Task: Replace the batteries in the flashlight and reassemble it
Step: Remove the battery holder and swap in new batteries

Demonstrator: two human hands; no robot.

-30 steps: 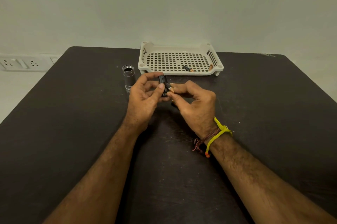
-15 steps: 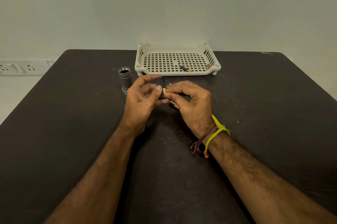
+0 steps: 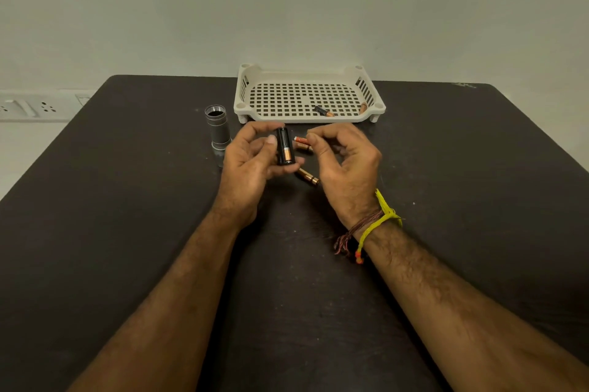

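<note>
My left hand (image 3: 251, 165) grips a black battery holder (image 3: 284, 146) upright between thumb and fingers; a copper-and-black battery shows seated in it. My right hand (image 3: 345, 165) hovers just right of the holder, fingers curled and apart, holding nothing. Two loose batteries (image 3: 302, 143) lie on the table between the hands, and another battery (image 3: 308, 176) lies below them near my right palm. The grey flashlight body (image 3: 218, 127) stands upright and open-topped to the left of my left hand.
A white perforated tray (image 3: 306, 76) sits at the table's far edge with a battery (image 3: 323, 111) and another copper piece (image 3: 363, 108) in it. The dark table (image 3: 127, 232) fills the view. Wall sockets (image 3: 28, 106) are at far left.
My right hand has pulled away from the holder to the right and opened. The holder now stands upright in my left hand with a battery visible in it.
</note>
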